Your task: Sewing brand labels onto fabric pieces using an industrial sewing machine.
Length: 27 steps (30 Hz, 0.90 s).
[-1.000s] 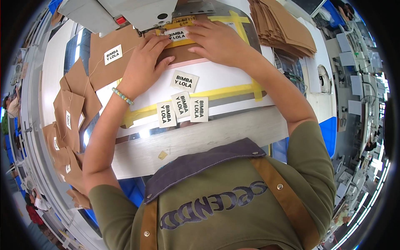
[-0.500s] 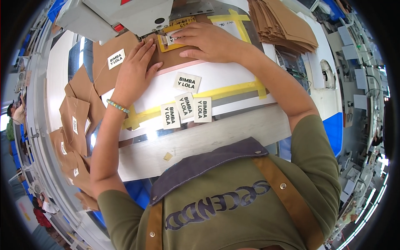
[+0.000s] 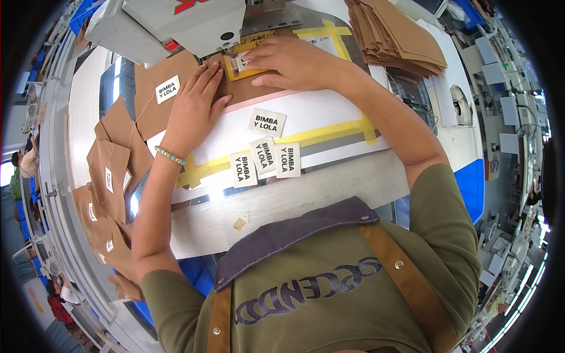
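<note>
Through the head view I count two hands. The left hand lies flat on brown material, its grip wide, with nothing visible inside. The right hand keeps the thumb apart from the fingers, which rest upon one white label in one yellow frame, beside one white machine head. Four loose labels lie nearer the body: one alone, three close together.

Left hand palm-down, fingers forward, right hand palm-down, fingers leftward, elbows bent.
</note>
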Motion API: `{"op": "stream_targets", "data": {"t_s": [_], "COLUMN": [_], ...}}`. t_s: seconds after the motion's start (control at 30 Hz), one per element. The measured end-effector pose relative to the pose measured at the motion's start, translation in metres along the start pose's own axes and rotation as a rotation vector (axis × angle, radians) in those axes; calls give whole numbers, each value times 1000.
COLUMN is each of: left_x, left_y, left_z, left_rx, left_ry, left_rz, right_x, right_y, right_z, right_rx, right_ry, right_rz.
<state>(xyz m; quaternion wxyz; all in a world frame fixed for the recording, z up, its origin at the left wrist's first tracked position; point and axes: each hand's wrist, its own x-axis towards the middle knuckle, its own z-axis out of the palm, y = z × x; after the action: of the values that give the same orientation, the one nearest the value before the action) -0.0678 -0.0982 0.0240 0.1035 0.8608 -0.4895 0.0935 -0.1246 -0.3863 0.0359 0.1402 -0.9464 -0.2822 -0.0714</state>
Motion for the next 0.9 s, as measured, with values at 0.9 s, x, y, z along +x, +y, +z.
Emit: {"op": "stream_targets", "data": {"t_s": [0.9], "left_x": [9], "left_y": [-1], "left_z": [-10], "left_rx": [-63], "left_ry": [1], "left_rz": [19], "right_x": [-41], "right_y": [28], "right_z": [-20], "right_rx": [92], "right_ry": [173], "right_rz": [176]}}
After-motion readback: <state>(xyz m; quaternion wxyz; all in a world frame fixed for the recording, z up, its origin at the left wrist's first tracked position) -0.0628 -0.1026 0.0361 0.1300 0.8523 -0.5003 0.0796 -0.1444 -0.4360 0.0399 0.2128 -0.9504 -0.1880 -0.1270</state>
